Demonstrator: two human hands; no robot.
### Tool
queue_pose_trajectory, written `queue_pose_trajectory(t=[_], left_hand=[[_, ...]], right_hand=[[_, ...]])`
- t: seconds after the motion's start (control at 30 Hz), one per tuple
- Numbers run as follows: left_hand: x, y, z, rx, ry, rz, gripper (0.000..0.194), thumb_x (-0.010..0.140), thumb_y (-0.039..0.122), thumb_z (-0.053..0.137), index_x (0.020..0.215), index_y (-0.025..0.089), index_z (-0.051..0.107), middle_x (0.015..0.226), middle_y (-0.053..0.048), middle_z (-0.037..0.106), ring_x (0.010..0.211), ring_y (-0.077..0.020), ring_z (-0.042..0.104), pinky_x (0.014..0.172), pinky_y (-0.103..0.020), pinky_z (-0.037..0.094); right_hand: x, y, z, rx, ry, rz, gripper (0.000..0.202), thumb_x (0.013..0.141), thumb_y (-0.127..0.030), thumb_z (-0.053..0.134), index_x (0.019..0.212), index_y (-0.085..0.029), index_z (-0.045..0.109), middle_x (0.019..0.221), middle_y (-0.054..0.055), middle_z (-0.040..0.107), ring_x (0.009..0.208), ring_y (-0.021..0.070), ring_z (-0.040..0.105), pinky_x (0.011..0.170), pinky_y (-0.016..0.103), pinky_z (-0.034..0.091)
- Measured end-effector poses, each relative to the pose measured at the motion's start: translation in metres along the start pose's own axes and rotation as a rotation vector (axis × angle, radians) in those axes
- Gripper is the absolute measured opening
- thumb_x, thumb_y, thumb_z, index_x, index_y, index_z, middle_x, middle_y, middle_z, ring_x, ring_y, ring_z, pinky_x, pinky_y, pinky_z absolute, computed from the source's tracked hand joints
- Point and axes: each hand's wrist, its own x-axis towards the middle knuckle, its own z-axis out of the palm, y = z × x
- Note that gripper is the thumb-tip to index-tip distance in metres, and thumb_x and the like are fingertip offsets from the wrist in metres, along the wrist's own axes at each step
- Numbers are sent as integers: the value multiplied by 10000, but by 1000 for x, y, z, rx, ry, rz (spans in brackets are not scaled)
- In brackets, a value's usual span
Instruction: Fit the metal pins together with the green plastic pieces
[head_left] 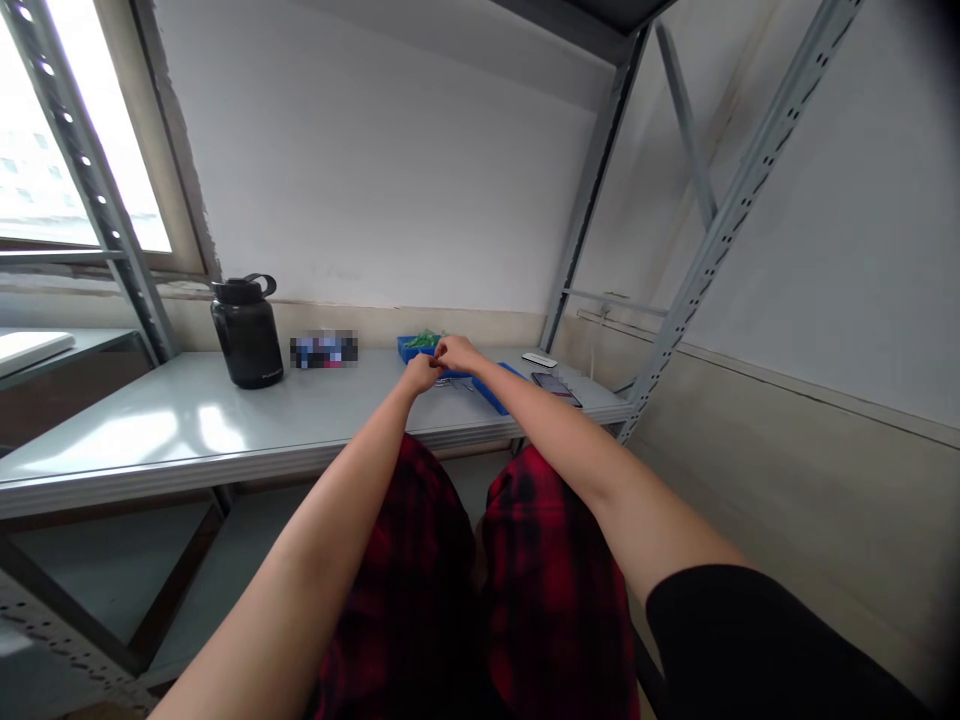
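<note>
My left hand (423,372) and my right hand (456,354) meet just above the table, fingertips pinched together. Anything between the fingers is too small or hidden to make out. Behind them stands a blue tray (406,352) holding a heap of thin green pieces (426,339). Under my right forearm lies a second blue tray (491,395), partly covered, its contents not visible. Close below the hands, small metallic-looking items (455,383) lie on the table, too small to name.
On the grey table (330,408), a dark water bottle (246,335) stands left, beside a blurred-out object (324,350). A phone (556,389) and a white, mouse-like object (539,360) lie right. Metal rack posts (600,190) rise at the table's ends; a wall is behind.
</note>
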Motion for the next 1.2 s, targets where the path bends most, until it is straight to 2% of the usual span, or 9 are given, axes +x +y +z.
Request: queue_pose_trajectory(t=[0.1, 0.23, 0.4, 0.63, 0.8, 0.93, 1.07, 1.2], left_hand=[[-5, 1, -3, 47, -29, 4, 131, 717, 251, 726, 754, 128, 751, 663, -79, 684, 771, -248, 672, 719, -298, 510], [-6, 0, -6, 41, -59, 36, 201, 685, 338, 776, 749, 148, 772, 651, -64, 689, 724, -227, 648, 679, -288, 493], [-4, -2, -6, 46, -62, 71, 199, 662, 382, 782, 697, 186, 778, 672, -40, 701, 778, -241, 653, 716, -292, 488], [-7, 4, -6, 5, -82, 105, 243, 667, 416, 776, 691, 174, 773, 701, -46, 717, 803, -245, 651, 731, -302, 479], [-10, 11, -7, -33, -64, 110, 269, 710, 411, 734, 711, 142, 751, 714, -46, 707, 764, -208, 625, 710, -290, 461], [-14, 16, -10, -155, -58, 39, 284, 706, 410, 743, 778, 135, 755, 765, -58, 715, 777, -203, 627, 655, -276, 456], [-17, 20, -13, -355, -43, -37, 258, 681, 349, 766, 833, 142, 746, 916, -95, 745, 879, -220, 660, 708, -288, 497], [-18, 24, -12, -411, -19, -103, 210, 710, 329, 744, 792, 142, 696, 927, -102, 740, 893, -223, 687, 735, -300, 523]], right_hand=[[-9, 3, 2, -41, -38, -35, 189, 791, -147, 650, 947, -158, 757, 901, 59, 755, 794, 163, 653, 689, 211, 446], [-21, 6, -7, -129, -112, -64, 192, 846, -208, 636, 976, -136, 758, 909, 80, 750, 793, 169, 647, 652, 223, 419], [-35, 11, -17, -202, -178, -72, 200, 896, -223, 615, 1007, -153, 765, 940, 84, 748, 813, 180, 659, 661, 231, 417], [-38, 16, -15, -261, -257, -82, 248, 925, -194, 560, 1071, -172, 759, 1005, 89, 754, 792, 171, 670, 643, 225, 420], [-34, 24, -15, -212, -239, -105, 261, 944, -209, 539, 1124, -167, 725, 1056, 96, 746, 831, 178, 675, 644, 220, 427], [-34, 25, -17, -195, -184, -139, 263, 964, -234, 522, 1121, -151, 715, 1062, 114, 740, 853, 192, 664, 669, 226, 430], [-36, 21, -20, -206, -138, -176, 289, 985, -271, 485, 1097, -143, 718, 1025, 108, 746, 861, 194, 658, 686, 228, 421], [-38, 21, -21, -225, -101, -162, 309, 992, -340, 483, 1069, -155, 719, 1039, 103, 743, 891, 214, 663, 690, 242, 421]])
